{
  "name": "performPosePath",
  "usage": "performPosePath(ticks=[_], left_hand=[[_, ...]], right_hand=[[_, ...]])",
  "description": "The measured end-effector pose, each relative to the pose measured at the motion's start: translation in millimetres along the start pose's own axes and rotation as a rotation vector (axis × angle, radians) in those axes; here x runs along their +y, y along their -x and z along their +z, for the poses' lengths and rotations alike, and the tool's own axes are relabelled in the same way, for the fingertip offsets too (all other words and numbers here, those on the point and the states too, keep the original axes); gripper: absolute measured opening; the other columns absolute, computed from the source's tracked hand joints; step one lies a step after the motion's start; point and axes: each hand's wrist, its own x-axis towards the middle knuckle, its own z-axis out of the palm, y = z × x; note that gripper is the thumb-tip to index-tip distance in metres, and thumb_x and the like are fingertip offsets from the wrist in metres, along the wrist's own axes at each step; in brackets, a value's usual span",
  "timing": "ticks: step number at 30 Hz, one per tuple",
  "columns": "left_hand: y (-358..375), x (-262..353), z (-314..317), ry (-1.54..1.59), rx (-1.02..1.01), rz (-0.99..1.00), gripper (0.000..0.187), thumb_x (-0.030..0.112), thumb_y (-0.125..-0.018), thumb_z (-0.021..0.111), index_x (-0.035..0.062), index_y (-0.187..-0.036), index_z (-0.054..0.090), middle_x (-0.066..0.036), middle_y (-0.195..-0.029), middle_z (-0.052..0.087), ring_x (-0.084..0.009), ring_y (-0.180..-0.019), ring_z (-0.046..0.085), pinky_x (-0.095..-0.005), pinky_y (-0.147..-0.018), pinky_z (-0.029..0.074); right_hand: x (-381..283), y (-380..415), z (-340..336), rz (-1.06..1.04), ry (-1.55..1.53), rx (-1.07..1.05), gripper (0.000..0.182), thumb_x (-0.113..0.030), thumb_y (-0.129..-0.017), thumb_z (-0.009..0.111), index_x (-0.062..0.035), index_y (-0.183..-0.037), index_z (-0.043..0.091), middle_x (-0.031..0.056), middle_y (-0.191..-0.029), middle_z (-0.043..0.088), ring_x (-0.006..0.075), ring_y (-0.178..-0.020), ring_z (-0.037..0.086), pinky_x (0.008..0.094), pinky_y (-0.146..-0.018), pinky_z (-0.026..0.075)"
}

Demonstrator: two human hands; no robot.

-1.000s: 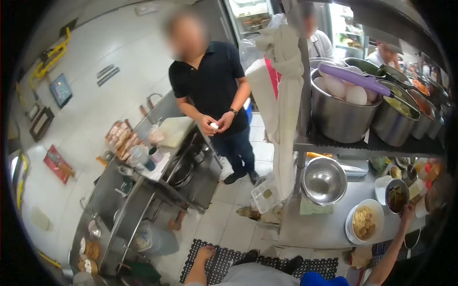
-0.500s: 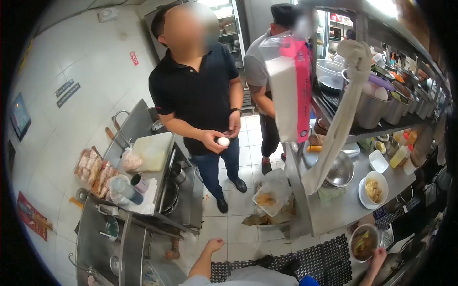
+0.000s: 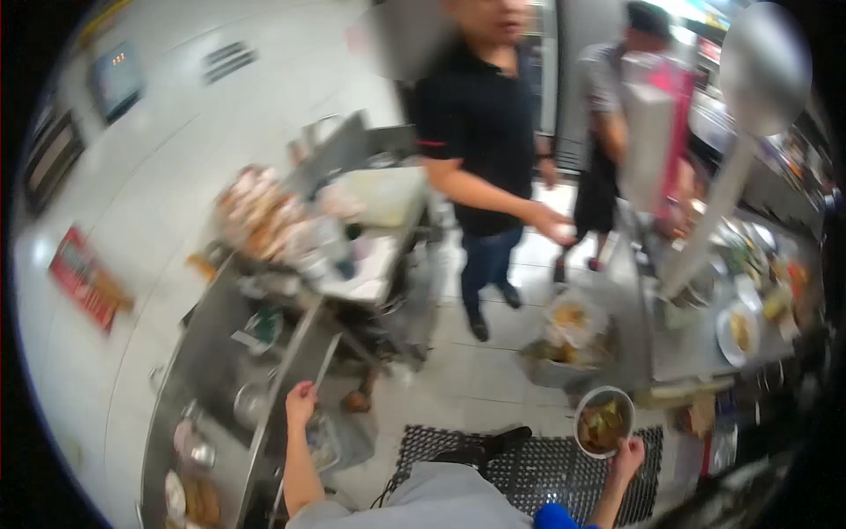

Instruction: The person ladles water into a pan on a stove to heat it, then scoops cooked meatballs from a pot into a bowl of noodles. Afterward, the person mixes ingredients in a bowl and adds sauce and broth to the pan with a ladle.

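My right hand grips the near right rim of a round metal bowl, its fingers closed at the edge. The bowl holds brown and green food and hangs above the black perforated floor mat. My left hand is raised beside the edge of the steel sink, fingers curled in, with nothing visible in them. The view is blurred by motion.
A person in a black shirt stands ahead, holding a small white object. Another person is behind. A low bin with food scraps sits on the floor. A steel counter with dishes runs along the right.
My view has swung left and down. The bowl in my right hand has come in from the far right, closer to my body. My left hand is now out by the sink.
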Motion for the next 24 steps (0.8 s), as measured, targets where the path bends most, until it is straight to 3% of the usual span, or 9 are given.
performPosePath(ticks=[3, 5, 7, 11, 14, 15, 17, 20, 24], left_hand=[[-5, -21, -96, -0.073, 0.052, -0.154, 0.025, 0.023, -0.088, 0.058, 0.0049, -0.104, 0.063, -0.003, -0.072, 0.063, -0.0109, -0.058, 0.055, -0.0268, -0.051, 0.043], [-14, -58, -138, 0.03, 0.266, 0.031, 0.022, 0.026, -0.089, 0.059, 0.0065, -0.098, 0.063, 0.0, -0.071, 0.06, -0.0084, -0.058, 0.053, -0.0243, -0.052, 0.043], [-22, -84, -186, 0.07, 0.277, -0.086, 0.028, 0.025, -0.088, 0.062, 0.0048, -0.108, 0.06, -0.002, -0.088, 0.064, -0.0105, -0.069, 0.059, -0.0237, -0.057, 0.046], [-34, -85, -254, 0.182, 0.469, -0.15, 0.024, 0.021, -0.086, 0.062, 0.0038, -0.103, 0.061, -0.002, -0.078, 0.062, -0.0079, -0.062, 0.055, -0.0222, -0.051, 0.044], [-77, -119, -318, -0.104, 0.543, -0.105, 0.034, 0.027, -0.084, 0.063, 0.0041, -0.109, 0.061, -0.01, -0.091, 0.064, -0.0213, -0.081, 0.061, -0.0338, -0.074, 0.049], [-85, -115, -331, -0.346, 0.587, -0.056, 0.039, 0.03, -0.083, 0.063, 0.006, -0.114, 0.059, -0.014, -0.105, 0.06, -0.0279, -0.098, 0.054, -0.0392, -0.085, 0.044], [-122, -135, -358, -0.639, 0.712, -0.1, 0.046, 0.032, -0.083, 0.062, 0.0056, -0.12, 0.056, -0.021, -0.122, 0.053, -0.0364, -0.119, 0.045, -0.0444, -0.099, 0.037], [-114, -105, -379, -0.576, 0.409, -0.273, 0.064, 0.049, -0.086, 0.056, -0.0037, -0.122, 0.051, -0.026, -0.122, 0.053, -0.0353, -0.112, 0.053, -0.0437, -0.094, 0.042], [-128, -154, -363, -0.797, 0.692, -0.113, 0.052, 0.041, -0.089, 0.055, -0.0041, -0.115, 0.056, -0.027, -0.108, 0.059, -0.0385, -0.093, 0.06, -0.0433, -0.077, 0.049]], right_hand=[[23, 43, 15, 0.033, 0.053, 0.035, 0.019, -0.009, -0.084, 0.059, -0.0077, -0.073, 0.044, 0.0013, -0.057, 0.045, 0.0085, -0.042, 0.039, 0.0248, -0.039, 0.033], [54, 63, 12, 0.057, 0.104, 0.108, 0.023, -0.012, -0.086, 0.06, -0.007, -0.073, 0.043, 0.0045, -0.058, 0.049, 0.0092, -0.039, 0.037, 0.027, -0.037, 0.032], [76, 87, 3, 0.027, 0.063, 0.112, 0.021, -0.011, -0.085, 0.06, -0.007, -0.073, 0.043, 0.0057, -0.058, 0.047, 0.0099, -0.04, 0.038, 0.0285, -0.038, 0.033], [55, 129, 4, 0.042, 0.43, 0.145, 0.026, -0.013, -0.073, 0.076, 0.0044, -0.089, 0.066, 0.0157, -0.081, 0.066, 0.0241, -0.069, 0.06, 0.0353, -0.063, 0.051], [79, 110, 9, -0.075, 0.514, 0.139, 0.026, -0.007, -0.072, 0.073, 0.0045, -0.094, 0.065, 0.0113, -0.072, 0.061, 0.0172, -0.053, 0.051, 0.0313, -0.048, 0.043], [118, 79, 5, -0.032, -0.024, -0.033, 0.013, 0.0, -0.076, 0.06, 0.0011, -0.076, 0.047, 0.0108, -0.069, 0.053, 0.0201, -0.067, 0.059, 0.0334, -0.059, 0.053], [64, 120, 53, 0.04, 0.309, 0.135, 0.019, -0.01, -0.08, 0.063, -0.0037, -0.072, 0.047, 0.0032, -0.059, 0.048, 0.0122, -0.049, 0.048, 0.0267, -0.042, 0.041], [49, 131, 90, -0.037, 0.141, 0.072, 0.02, -0.009, -0.078, 0.063, -0.0069, -0.071, 0.044, 0.002, -0.053, 0.044, 0.0113, -0.039, 0.041, 0.0274, -0.037, 0.034], [27, 150, 120, -0.076, 0.086, 0.079, 0.016, -0.008, -0.074, 0.063, -0.0048, -0.07, 0.048, 0.0033, -0.052, 0.046, 0.0139, -0.035, 0.044, 0.0273, -0.031, 0.035]])
